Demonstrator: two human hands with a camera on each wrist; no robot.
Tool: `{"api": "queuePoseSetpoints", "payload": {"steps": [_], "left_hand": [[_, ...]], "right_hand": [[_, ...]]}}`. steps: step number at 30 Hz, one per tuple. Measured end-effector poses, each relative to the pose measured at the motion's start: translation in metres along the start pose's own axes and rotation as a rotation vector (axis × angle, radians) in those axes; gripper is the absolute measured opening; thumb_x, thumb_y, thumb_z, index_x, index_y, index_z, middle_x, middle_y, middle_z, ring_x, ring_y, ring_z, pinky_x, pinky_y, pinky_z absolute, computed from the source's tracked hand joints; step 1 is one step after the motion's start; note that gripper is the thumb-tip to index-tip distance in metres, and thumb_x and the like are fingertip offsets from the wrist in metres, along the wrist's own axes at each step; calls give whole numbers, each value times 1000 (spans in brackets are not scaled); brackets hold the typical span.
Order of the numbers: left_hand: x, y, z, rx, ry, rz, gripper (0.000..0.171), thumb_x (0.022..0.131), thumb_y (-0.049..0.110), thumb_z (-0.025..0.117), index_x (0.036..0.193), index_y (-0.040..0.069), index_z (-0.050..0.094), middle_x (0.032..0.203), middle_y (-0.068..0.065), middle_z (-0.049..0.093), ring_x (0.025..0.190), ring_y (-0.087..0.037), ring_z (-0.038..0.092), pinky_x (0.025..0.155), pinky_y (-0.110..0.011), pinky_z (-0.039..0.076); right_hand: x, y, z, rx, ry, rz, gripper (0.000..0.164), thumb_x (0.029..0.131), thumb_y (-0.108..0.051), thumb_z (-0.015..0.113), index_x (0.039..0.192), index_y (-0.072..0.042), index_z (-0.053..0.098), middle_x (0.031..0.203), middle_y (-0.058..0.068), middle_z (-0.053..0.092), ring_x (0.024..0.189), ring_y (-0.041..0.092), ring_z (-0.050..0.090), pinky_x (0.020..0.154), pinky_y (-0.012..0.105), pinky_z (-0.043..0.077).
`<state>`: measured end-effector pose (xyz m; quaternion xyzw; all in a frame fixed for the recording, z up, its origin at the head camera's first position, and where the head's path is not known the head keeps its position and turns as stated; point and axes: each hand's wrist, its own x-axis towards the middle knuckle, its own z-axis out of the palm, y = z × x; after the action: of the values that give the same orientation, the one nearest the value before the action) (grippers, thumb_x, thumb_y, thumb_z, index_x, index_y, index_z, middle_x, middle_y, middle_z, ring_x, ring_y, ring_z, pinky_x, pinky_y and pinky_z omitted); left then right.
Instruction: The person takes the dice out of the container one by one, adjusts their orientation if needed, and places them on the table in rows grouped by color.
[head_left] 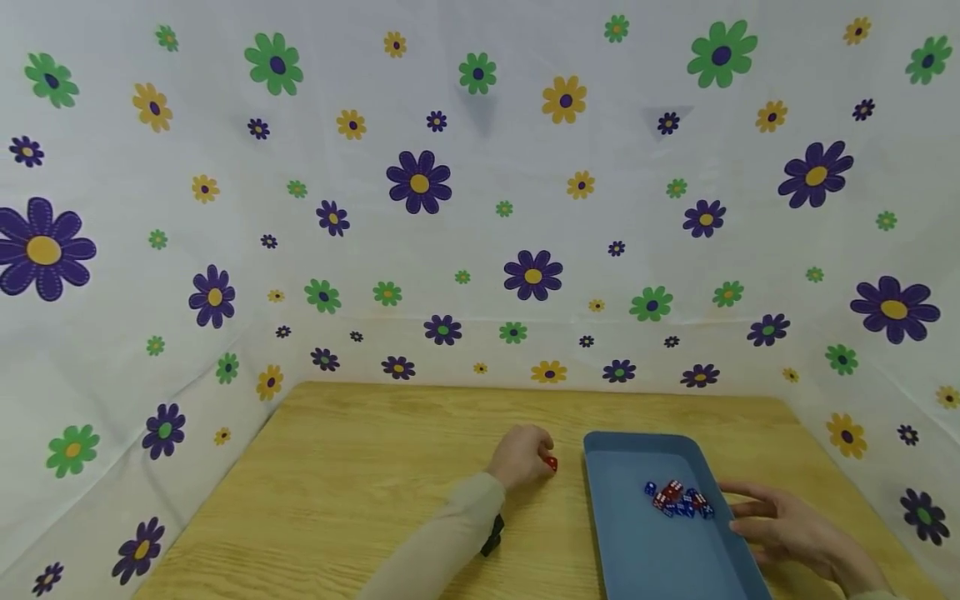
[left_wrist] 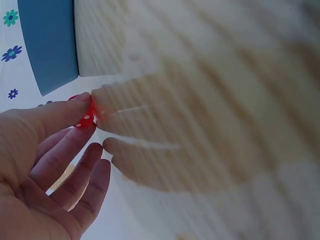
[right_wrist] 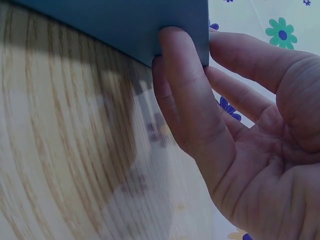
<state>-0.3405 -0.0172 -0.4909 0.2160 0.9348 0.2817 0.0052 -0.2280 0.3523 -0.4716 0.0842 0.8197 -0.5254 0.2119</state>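
My left hand [head_left: 522, 457] pinches a red die [head_left: 551, 464] between thumb and fingertips, low over the table to the left of the tray. In the left wrist view, white pips show on the red die [left_wrist: 86, 119], and the other fingers are spread loosely. A blue rectangular tray [head_left: 645, 550] lies on the table, with a cluster of several red and blue dice [head_left: 678, 500] in its right half. At the tray's right side, my right hand [head_left: 795, 529] touches the rim and outer wall with fairly straight fingers, as the right wrist view also shows.
The wooden table [head_left: 337, 483] stretches left of the tray and behind it. White flower-print cloth [head_left: 480, 242] encloses the table at the back and both sides. A black strap [head_left: 492, 536] is on the left wrist.
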Motion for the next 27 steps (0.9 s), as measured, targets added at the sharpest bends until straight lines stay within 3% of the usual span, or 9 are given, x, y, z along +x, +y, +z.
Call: {"api": "queuePoseSetpoints", "payload": {"steps": [12,20,27], "left_hand": [[-5,5,7,11,8,-18,35,74,12,86,105,4,72,91,-4,73,82,-16,67,70,-27,54],[-6,6,5,35,30,-16,35,74,11,86,106,4,72,93,-6,74,83,-18,68,70,-28,55],[-5,4,3,44,40,-10,34,74,10,86,104,2,73,92,-7,74,82,-18,68,70,-27,55]], "right_hand": [[-4,10,0,12,-30,-15,78,91,-20,70,152,1,25,131,33,52,98,27,66,82,45,57],[-5,10,-8,32,-112,-76,76,94,-22,67,152,2,23,128,29,57,99,27,66,82,45,57],[-1,6,-4,13,-57,-51,76,93,-21,68,152,-1,26,129,30,55,98,27,66,81,46,57]]}}
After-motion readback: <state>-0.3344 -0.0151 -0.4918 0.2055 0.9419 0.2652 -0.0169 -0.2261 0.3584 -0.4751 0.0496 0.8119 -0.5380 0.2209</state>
